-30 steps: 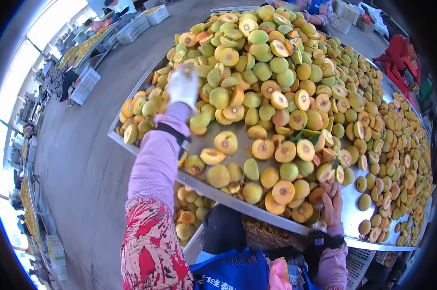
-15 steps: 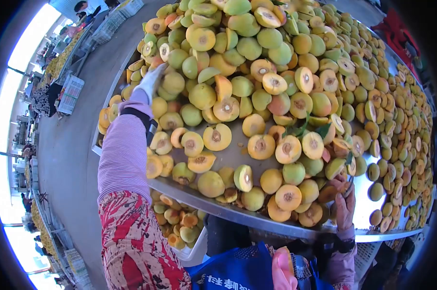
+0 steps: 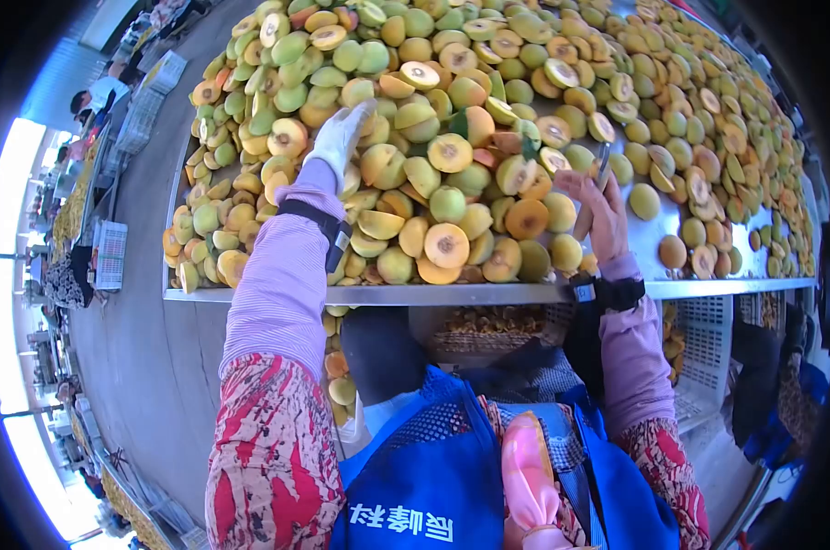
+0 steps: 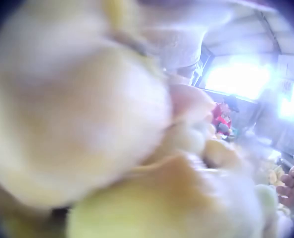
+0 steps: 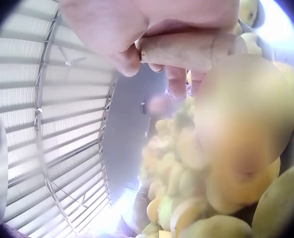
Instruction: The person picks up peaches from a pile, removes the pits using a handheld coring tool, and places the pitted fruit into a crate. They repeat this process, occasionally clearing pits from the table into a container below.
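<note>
A heap of halved yellow-green peaches [image 3: 448, 246] covers a metal tray table, some halves showing the stone in the middle. My left hand [image 3: 340, 139], in a white glove, reaches onto the heap at left of centre with fingers extended against the fruit. Large blurred peaches [image 4: 77, 119] fill much of the left wrist view and hide the gloved fingers. Bare, my right hand [image 3: 606, 216] grips a wooden-handled tool [image 5: 179, 49] at the right of the near pile. Its metal end [image 3: 603, 163] points away from me, beside a peach half [image 5: 246, 114].
The tray's metal rim [image 3: 488, 294] runs along the front. Below it are a basket of brown scraps [image 3: 488, 328] and a white crate [image 3: 704, 348]. More peaches spread to the far right. People and other fruit tables line the left, past a grey floor [image 3: 149, 385].
The head view has shifted. My left hand has come from the heap's far left side inward, and peaches now lie over the bare metal near the front. The right hand keeps its grip on the tool.
</note>
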Action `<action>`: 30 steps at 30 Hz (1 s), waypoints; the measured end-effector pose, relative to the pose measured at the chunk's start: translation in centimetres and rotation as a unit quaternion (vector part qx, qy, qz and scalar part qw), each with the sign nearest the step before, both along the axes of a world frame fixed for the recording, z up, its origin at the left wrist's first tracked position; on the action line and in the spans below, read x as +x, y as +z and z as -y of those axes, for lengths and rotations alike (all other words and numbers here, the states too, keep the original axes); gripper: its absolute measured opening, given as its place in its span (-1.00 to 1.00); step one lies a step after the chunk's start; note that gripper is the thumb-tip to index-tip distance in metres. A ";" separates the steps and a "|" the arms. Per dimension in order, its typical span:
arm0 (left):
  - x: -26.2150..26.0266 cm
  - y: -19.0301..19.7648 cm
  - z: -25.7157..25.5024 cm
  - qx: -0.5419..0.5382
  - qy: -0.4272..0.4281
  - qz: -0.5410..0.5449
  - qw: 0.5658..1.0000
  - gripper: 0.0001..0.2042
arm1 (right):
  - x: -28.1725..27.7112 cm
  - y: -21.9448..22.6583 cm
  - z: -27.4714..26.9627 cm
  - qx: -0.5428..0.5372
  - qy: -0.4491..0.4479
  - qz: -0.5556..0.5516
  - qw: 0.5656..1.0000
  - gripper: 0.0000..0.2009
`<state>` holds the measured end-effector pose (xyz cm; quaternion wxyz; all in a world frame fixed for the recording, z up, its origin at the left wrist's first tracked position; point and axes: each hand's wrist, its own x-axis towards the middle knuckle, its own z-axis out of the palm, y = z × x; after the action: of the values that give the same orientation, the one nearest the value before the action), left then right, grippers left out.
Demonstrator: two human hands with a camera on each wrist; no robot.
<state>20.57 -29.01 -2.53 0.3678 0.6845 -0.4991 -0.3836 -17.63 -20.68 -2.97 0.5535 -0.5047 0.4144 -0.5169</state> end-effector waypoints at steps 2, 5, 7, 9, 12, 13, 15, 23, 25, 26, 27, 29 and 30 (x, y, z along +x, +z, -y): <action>-1.3 0.8 0.0 0.023 -0.031 -0.012 0.999 -0.30 | -1.5 0.7 0.5 -0.016 -0.013 0.010 1.000 -0.73; -3.8 0.6 -1.1 0.007 -0.073 0.088 0.993 -0.23 | -2.9 0.6 0.5 -0.011 -0.028 -0.011 0.999 -0.73; -6.0 0.6 -2.2 0.003 -0.057 0.259 0.964 -0.20 | -2.8 0.7 0.5 -0.021 -0.043 -0.039 0.998 -0.74; -6.6 1.5 -3.9 -0.037 -0.062 0.315 0.946 -0.22 | -2.8 1.4 -0.8 -0.030 -0.050 -0.061 0.996 -0.74; -9.7 5.0 -8.7 -0.218 -0.045 0.433 0.873 -0.44 | -1.8 4.3 -5.8 -0.019 -0.084 0.000 0.996 -0.77; -10.1 4.9 -10.3 -0.286 -0.069 0.390 0.873 -0.62 | -1.8 4.5 -7.6 -0.022 -0.091 0.001 0.996 -0.77; -12.6 4.5 -14.4 -0.220 -0.121 0.302 0.920 -0.69 | -2.0 4.6 -10.9 0.018 -0.039 -0.056 0.997 -0.78; -18.5 0.7 -16.1 -0.030 -0.113 0.489 0.864 -0.60 | -1.5 1.8 -19.0 0.122 0.048 -0.022 0.991 -0.76; -18.7 0.3 -16.8 -0.146 -0.065 0.397 0.904 -0.65 | -1.2 2.9 -19.6 0.160 0.070 -0.069 0.982 -0.81; -18.8 0.4 -17.6 -0.216 -0.063 0.385 0.895 -0.69 | -1.0 3.1 -19.6 0.162 0.078 -0.059 0.982 -0.81; -19.2 0.3 -18.1 -0.217 -0.066 0.386 0.894 -0.69 | -0.9 3.1 -19.8 0.170 0.090 -0.051 0.980 -0.81; -20.3 0.6 -20.1 -0.244 0.023 -0.021 0.969 -0.69 | -0.5 2.9 -19.9 0.159 0.125 -0.047 0.978 -0.76; -20.7 0.7 -21.3 -0.168 0.055 -0.184 0.967 -0.70 | 0.2 3.0 -20.0 0.076 0.108 -0.091 0.987 -0.73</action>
<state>-0.17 -7.76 -1.85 0.5832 0.5570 -0.4419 -0.3929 -17.39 -0.63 0.03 0.6030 -0.5481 0.4441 -0.3725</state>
